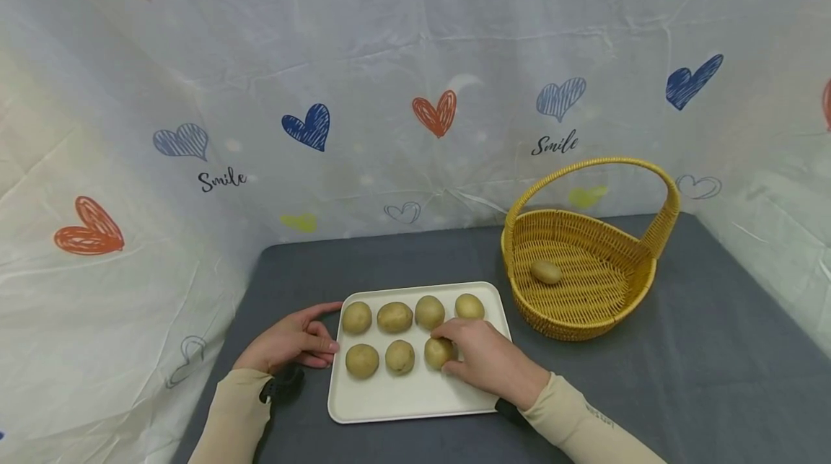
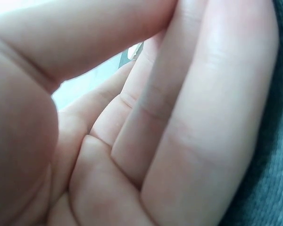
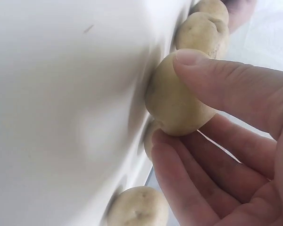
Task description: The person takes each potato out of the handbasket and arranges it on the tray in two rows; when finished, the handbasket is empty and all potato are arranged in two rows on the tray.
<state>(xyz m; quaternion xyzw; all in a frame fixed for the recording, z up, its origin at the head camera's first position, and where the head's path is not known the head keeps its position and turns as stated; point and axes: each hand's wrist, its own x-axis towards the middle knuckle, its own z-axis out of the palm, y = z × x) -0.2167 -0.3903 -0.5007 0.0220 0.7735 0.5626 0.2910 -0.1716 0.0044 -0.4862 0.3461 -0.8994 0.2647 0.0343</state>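
Note:
Several round, yellow-brown potatoes lie in two rows on a cream rectangular tray. My right hand pinches the right-hand potato of the front row between thumb and fingertips. In the right wrist view that potato sits close over the tray surface, thumb on one side and fingers on the other. At the tray's left edge, my left hand touches the rim with its thumb, the index finger stretched toward the back left corner. The left wrist view is filled by its loosely bent fingers.
Right of the tray stands a yellow wicker basket with a tall arched handle, one potato inside. Dark grey cloth covers the table. A pale curtain printed with hearts hangs behind and at the sides.

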